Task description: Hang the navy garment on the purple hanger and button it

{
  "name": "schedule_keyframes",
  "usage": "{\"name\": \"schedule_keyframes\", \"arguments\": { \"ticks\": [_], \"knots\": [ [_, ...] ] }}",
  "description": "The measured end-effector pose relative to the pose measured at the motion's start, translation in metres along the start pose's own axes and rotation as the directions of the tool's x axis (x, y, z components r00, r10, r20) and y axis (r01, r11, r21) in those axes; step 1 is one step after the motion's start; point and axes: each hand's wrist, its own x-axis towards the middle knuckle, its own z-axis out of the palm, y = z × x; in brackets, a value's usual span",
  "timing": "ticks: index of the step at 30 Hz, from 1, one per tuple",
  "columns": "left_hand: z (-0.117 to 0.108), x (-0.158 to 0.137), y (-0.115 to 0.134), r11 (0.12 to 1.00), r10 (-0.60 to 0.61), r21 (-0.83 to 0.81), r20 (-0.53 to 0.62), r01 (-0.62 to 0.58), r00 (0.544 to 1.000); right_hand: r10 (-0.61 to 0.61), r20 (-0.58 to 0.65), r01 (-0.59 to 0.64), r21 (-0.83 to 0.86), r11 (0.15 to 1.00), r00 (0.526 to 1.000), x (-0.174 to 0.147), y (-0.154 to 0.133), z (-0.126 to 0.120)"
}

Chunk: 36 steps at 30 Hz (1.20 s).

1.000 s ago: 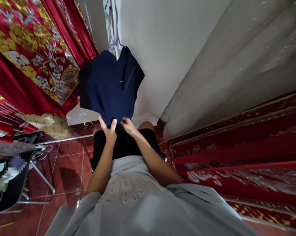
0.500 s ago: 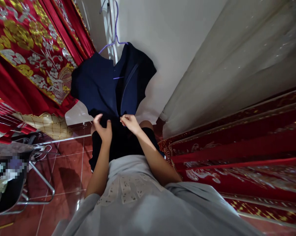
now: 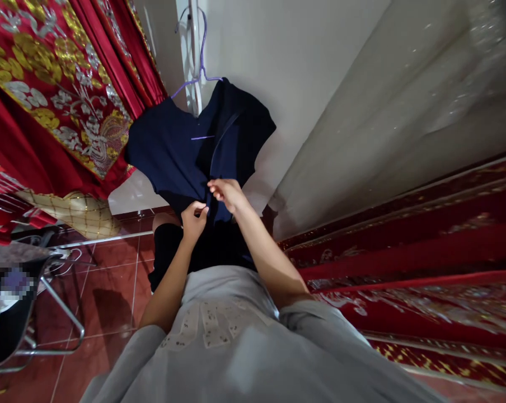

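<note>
A navy short-sleeved top point(image 3: 164, 145) hangs with its front partly open on a purple wire hanger point(image 3: 202, 56). A thin, paler line runs along its right front edge, possibly a zip; it is too fine to be sure. My left hand point(image 3: 193, 219) pinches the cloth low on the front opening, thumb and forefinger closed. Slightly higher and to the right, my right hand point(image 3: 228, 194) grips the front edge between its fingertips. Whatever small part lies inside the fingertips is hidden.
Red embroidered cloth point(image 3: 64, 95) hangs at the left. More red fabric point(image 3: 404, 291) is at the right, below a pale translucent cover point(image 3: 383, 112). A black chair with metal legs point(image 3: 64, 313) holding several items stands at lower left on red tiles point(image 3: 114, 308).
My left hand has moved right and closed from open fingers onto the cloth. My right hand has risen slightly along the front edge. The gap in the top's front has narrowed.
</note>
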Motion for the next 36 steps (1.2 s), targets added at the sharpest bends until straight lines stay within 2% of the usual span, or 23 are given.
{"name": "schedule_keyframes", "arguments": {
  "ticks": [3, 6, 9, 11, 13, 17, 20, 23, 26, 29, 31, 32, 33, 35, 36],
  "knots": [
    [0.003, 0.000, -0.001, 0.998, 0.054, 0.022, 0.091, -0.056, 0.994, -0.104, -0.034, 0.106, 0.055, 0.993, 0.994, 0.033, -0.072, 0.014],
    [0.008, 0.010, 0.006, 0.994, 0.101, 0.028, 0.143, -0.106, 0.985, -0.298, -0.041, 0.300, 0.062, 0.952, 0.954, 0.050, -0.143, 0.035],
    [0.009, 0.033, 0.024, 0.975, 0.153, 0.121, 0.246, -0.187, 0.957, -0.366, -0.001, 0.366, 0.048, 0.930, 0.931, 0.046, -0.172, 0.052],
    [0.002, 0.054, 0.042, 0.950, 0.173, 0.190, 0.340, -0.248, 0.924, -0.394, 0.053, 0.394, 0.004, 0.919, 0.918, 0.037, -0.169, 0.056],
    [-0.010, 0.077, 0.066, 0.931, 0.230, 0.196, 0.341, -0.308, 0.911, -0.419, 0.103, 0.423, -0.031, 0.905, 0.902, 0.029, -0.155, 0.055],
    [-0.043, 0.132, 0.120, 0.900, 0.425, 0.060, 0.095, -0.431, 0.900, -0.436, 0.153, 0.449, -0.064, 0.891, 0.887, 0.020, -0.134, 0.051],
    [-0.058, 0.168, 0.148, 0.900, 0.436, -0.023, 0.033, -0.435, 0.899, -0.431, 0.192, 0.450, -0.065, 0.891, 0.882, 0.014, -0.132, 0.052],
    [-0.060, 0.187, 0.157, 0.905, 0.425, -0.026, 0.083, -0.425, 0.901, -0.464, 0.227, 0.493, -0.088, 0.866, 0.856, 0.010, -0.135, 0.051],
    [-0.056, 0.190, 0.158, 0.895, 0.440, 0.011, 0.158, -0.447, 0.884, -0.535, 0.234, 0.578, -0.183, 0.795, 0.811, 0.016, -0.132, 0.047],
    [-0.052, 0.190, 0.161, 0.899, 0.427, 0.027, 0.164, -0.437, 0.889, -0.657, 0.152, 0.662, -0.350, 0.663, 0.739, 0.032, -0.118, 0.040],
    [-0.056, 0.193, 0.164, 0.919, 0.392, -0.011, 0.114, -0.393, 0.913, -0.711, 0.064, 0.646, -0.479, 0.594, 0.700, 0.046, -0.101, 0.035],
    [-0.061, 0.196, 0.166, 0.929, 0.369, -0.047, 0.071, -0.367, 0.927, -0.706, 0.023, 0.605, -0.536, 0.589, 0.708, 0.051, -0.091, 0.032],
    [-0.068, 0.198, 0.167, 0.935, 0.345, -0.087, 0.013, -0.343, 0.938, -0.678, -0.019, 0.546, -0.576, 0.608, 0.735, 0.055, -0.079, 0.029],
    [-0.088, 0.199, 0.163, 0.937, 0.285, -0.159, -0.168, -0.311, 0.944, -0.579, -0.098, 0.428, -0.576, 0.696, 0.810, 0.054, -0.052, 0.026],
    [-0.098, 0.196, 0.158, 0.936, 0.219, -0.210, -0.287, -0.284, 0.933, -0.528, -0.129, 0.393, -0.526, 0.754, 0.840, 0.049, -0.037, 0.026]
  ]
}}
